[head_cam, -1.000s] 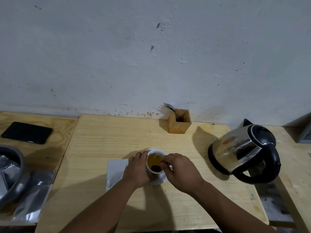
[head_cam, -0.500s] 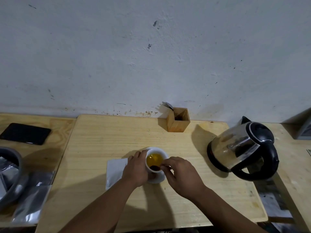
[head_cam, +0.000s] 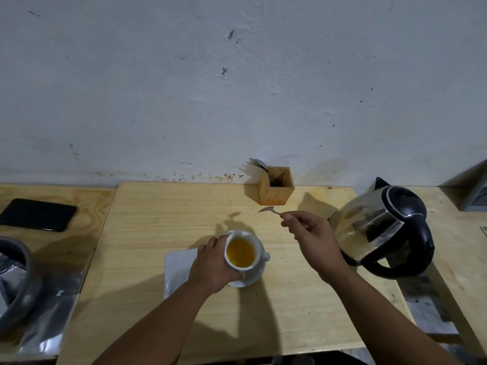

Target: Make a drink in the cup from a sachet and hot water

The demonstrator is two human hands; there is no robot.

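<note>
Left hand [head_cam: 210, 267] around cup [head_cam: 241, 252]; right hand [head_cam: 311, 234] pinching spoon [head_cam: 267, 209] between wooden holder [head_cam: 276, 189] and kettle [head_cam: 382, 227].

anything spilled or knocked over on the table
No spill shows. The cup stands upright on its saucer, steadied by the left hand. The right hand holds a spoon up near the wooden holder. The kettle only looks tilted, likely from the wide lens.

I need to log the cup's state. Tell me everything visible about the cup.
The cup is small, white, ceramic-looking, upright on a white saucer on the wooden table. It holds amber liquid well up the wall. Its handle points toward the kettle. The left hand wraps its near side; nothing is inside it but liquid.
</note>
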